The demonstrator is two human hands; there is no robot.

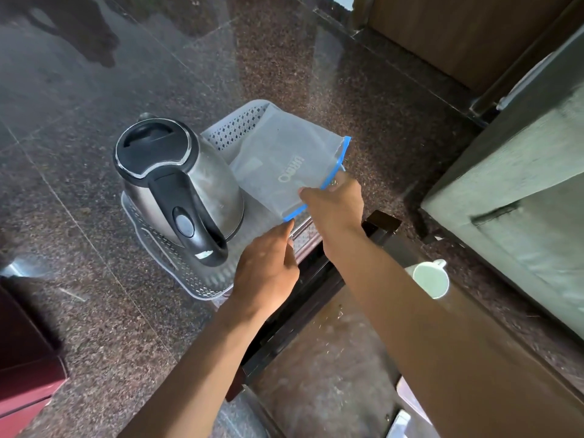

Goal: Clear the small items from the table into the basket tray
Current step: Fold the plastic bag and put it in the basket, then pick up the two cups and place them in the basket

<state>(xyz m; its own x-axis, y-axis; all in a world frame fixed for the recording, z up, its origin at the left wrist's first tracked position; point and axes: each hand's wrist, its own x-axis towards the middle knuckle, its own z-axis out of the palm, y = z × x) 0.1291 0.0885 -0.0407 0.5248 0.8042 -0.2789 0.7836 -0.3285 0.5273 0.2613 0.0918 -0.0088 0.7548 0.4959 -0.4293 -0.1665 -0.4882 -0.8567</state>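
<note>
One frosted zip bag (284,162), blue seal strip, over basket tray (221,134) beside kettle (177,184); right hand (335,200) fingers pinch seal edge, left hand (268,267) loosely curled, empty.

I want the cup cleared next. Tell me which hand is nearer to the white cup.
Right. The right hand grips the plastic bag over the basket, beyond the cup. The left hand is farther off, at the basket's near rim.

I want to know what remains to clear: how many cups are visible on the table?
1. A white cup stands on the table, just right of the right forearm. More cups may be hidden under the arms or outside the picture.
</note>
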